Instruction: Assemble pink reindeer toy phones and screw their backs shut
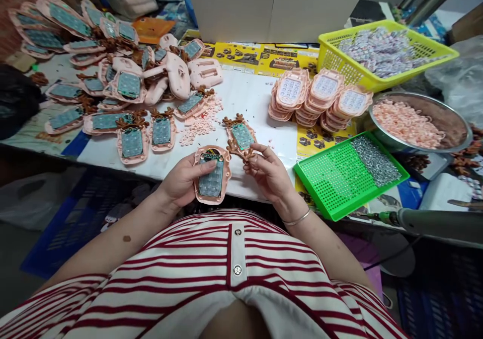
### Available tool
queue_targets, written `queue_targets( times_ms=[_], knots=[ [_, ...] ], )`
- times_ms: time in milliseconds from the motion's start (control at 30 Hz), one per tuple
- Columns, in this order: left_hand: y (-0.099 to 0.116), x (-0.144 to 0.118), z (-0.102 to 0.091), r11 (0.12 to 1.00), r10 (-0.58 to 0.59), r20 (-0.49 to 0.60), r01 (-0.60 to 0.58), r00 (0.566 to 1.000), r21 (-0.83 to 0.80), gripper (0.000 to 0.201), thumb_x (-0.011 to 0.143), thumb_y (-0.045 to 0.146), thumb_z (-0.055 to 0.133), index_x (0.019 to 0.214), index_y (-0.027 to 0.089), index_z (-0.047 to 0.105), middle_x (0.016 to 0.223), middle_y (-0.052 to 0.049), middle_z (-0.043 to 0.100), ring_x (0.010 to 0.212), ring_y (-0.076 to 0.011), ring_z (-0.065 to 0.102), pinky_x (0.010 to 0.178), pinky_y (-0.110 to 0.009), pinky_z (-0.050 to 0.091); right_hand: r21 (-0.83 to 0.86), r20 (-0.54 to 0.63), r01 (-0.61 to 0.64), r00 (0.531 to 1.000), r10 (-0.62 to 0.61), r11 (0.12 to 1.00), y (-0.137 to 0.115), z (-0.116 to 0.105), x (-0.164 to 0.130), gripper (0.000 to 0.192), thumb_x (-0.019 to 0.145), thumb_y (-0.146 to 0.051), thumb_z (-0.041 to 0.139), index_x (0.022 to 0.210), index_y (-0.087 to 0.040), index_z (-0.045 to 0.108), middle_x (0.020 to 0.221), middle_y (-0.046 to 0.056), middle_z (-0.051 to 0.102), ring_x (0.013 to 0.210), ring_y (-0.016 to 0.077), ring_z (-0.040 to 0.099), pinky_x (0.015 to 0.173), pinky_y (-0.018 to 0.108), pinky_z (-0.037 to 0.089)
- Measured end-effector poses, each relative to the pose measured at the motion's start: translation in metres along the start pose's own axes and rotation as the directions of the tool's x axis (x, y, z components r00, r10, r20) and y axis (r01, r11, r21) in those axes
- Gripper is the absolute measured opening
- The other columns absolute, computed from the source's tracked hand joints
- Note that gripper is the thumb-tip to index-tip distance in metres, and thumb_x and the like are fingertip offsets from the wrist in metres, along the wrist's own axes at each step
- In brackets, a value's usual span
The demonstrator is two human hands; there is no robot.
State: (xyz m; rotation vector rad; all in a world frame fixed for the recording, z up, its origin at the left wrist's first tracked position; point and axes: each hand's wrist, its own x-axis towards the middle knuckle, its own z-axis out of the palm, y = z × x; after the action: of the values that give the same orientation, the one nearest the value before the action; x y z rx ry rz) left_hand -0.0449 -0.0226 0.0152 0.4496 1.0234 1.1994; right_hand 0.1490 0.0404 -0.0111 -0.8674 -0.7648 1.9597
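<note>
My left hand is closed around a pink plastic toy shell, its thumb lying over the green circuit board and grey keypad inside. Some thin wires show at the top of that shell. Between the fingertips of my right hand is a brown antler piece, close to the shell's upper right edge. Just beyond lies another pink shell with brown antlers fitted at its top. Two more antlered shells, a nearer one and its neighbour, rest on the table to the left.
Many pink shells are heaped at the left. Small pink bits lie scattered mid-table. To the right are stacked keypad covers, a yellow basket, a metal bowl of pink parts, and a green tray holding screws.
</note>
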Motion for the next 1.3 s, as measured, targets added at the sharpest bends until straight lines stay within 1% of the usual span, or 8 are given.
queue_targets(
  times_ms=[133, 233, 367, 533, 867, 1033, 1200, 1300],
  knots=[
    [-0.007, 0.001, 0.006, 0.993, -0.091, -0.025, 0.092, 0.996, 0.069, 0.045, 0.062, 0.027, 0.094, 0.098, 0.010, 0.073, 0.081, -0.010, 0.078, 0.065, -0.0197, 0.073, 0.062, -0.028, 0.062, 0.011, -0.001, 0.059, 0.998, -0.059, 0.998, -0.002, -0.006, -0.001, 0.035, 0.065, -0.020, 0.085, 0.098, -0.025, 0.074, 0.082, -0.005, 0.074, 0.067, 0.0077, 0.065, 0.068, 0.024, 0.056],
    [-0.012, 0.001, 0.009, 0.984, -0.141, 0.019, 0.138, 0.990, 0.117, 0.041, 0.065, 0.025, 0.092, 0.098, 0.010, 0.073, 0.082, -0.010, 0.078, 0.066, -0.0194, 0.073, 0.062, -0.027, 0.061, -0.011, 0.016, 0.090, 0.996, -0.090, 0.996, -0.003, -0.007, -0.003, 0.033, 0.067, -0.021, 0.086, 0.098, -0.026, 0.075, 0.088, -0.003, 0.075, 0.073, 0.0091, 0.065, 0.076, 0.027, 0.058],
    [-0.014, 0.000, 0.013, 0.980, -0.156, 0.074, 0.145, 0.985, 0.139, 0.039, 0.065, 0.025, 0.091, 0.097, 0.011, 0.073, 0.079, -0.008, 0.077, 0.064, -0.0188, 0.072, 0.059, -0.026, 0.058, -0.042, 0.023, 0.096, 0.995, -0.095, 0.995, 0.001, -0.003, -0.005, 0.032, 0.067, -0.023, 0.087, 0.097, -0.027, 0.077, 0.092, -0.002, 0.076, 0.082, 0.0118, 0.065, 0.086, 0.031, 0.057],
    [-0.015, 0.000, 0.014, 0.976, -0.161, 0.053, 0.151, 0.985, 0.158, 0.037, 0.065, 0.027, 0.090, 0.094, 0.011, 0.072, 0.079, -0.008, 0.077, 0.064, -0.0194, 0.071, 0.060, -0.028, 0.059, -0.060, 0.052, 0.106, 0.993, -0.103, 0.993, 0.009, 0.001, -0.005, 0.034, 0.064, -0.025, 0.089, 0.096, -0.027, 0.078, 0.095, -0.002, 0.076, 0.089, 0.0127, 0.066, 0.096, 0.032, 0.054],
    [-0.021, -0.002, 0.003, 0.969, -0.114, 0.076, 0.094, 0.991, 0.228, 0.036, 0.068, 0.030, 0.089, 0.093, 0.012, 0.072, 0.077, -0.008, 0.076, 0.061, -0.0184, 0.069, 0.057, -0.027, 0.057, -0.348, 0.109, 0.282, 0.959, -0.261, 0.894, 0.017, 0.001, -0.012, 0.033, 0.073, -0.034, 0.086, 0.102, -0.029, 0.072, 0.100, 0.000, 0.070, 0.095, 0.0167, 0.063, 0.099, 0.036, 0.051],
    [-0.019, -0.006, 0.002, 0.977, -0.139, 0.102, 0.120, 0.985, 0.173, 0.039, 0.064, 0.029, 0.090, 0.095, 0.012, 0.073, 0.078, -0.009, 0.076, 0.062, -0.0201, 0.069, 0.057, -0.029, 0.057, -0.235, 0.141, 0.212, 0.973, -0.182, 0.949, 0.016, -0.001, -0.014, 0.033, 0.071, -0.033, 0.088, 0.100, -0.030, 0.072, 0.099, -0.001, 0.068, 0.094, 0.0155, 0.063, 0.091, 0.032, 0.052],
    [-0.018, -0.008, 0.004, 0.978, -0.127, 0.068, 0.114, 0.990, 0.176, 0.039, 0.062, 0.028, 0.091, 0.092, 0.011, 0.073, 0.075, -0.009, 0.075, 0.060, -0.0192, 0.068, 0.056, -0.028, 0.057, -0.365, 0.155, 0.292, 0.955, -0.251, 0.884, 0.013, -0.001, -0.017, 0.033, 0.073, -0.033, 0.086, 0.102, -0.028, 0.073, 0.096, 0.000, 0.069, 0.092, 0.0162, 0.063, 0.095, 0.034, 0.051],
    [-0.019, -0.009, 0.005, 0.979, -0.119, 0.062, 0.107, 0.991, 0.173, 0.039, 0.061, 0.028, 0.091, 0.091, 0.011, 0.073, 0.075, -0.009, 0.076, 0.060, -0.0193, 0.068, 0.055, -0.028, 0.056, -0.310, 0.126, 0.220, 0.974, -0.189, 0.925, 0.014, 0.000, -0.020, 0.034, 0.071, -0.034, 0.087, 0.101, -0.028, 0.071, 0.097, 0.000, 0.069, 0.093, 0.0163, 0.063, 0.093, 0.034, 0.053]
  ],
)
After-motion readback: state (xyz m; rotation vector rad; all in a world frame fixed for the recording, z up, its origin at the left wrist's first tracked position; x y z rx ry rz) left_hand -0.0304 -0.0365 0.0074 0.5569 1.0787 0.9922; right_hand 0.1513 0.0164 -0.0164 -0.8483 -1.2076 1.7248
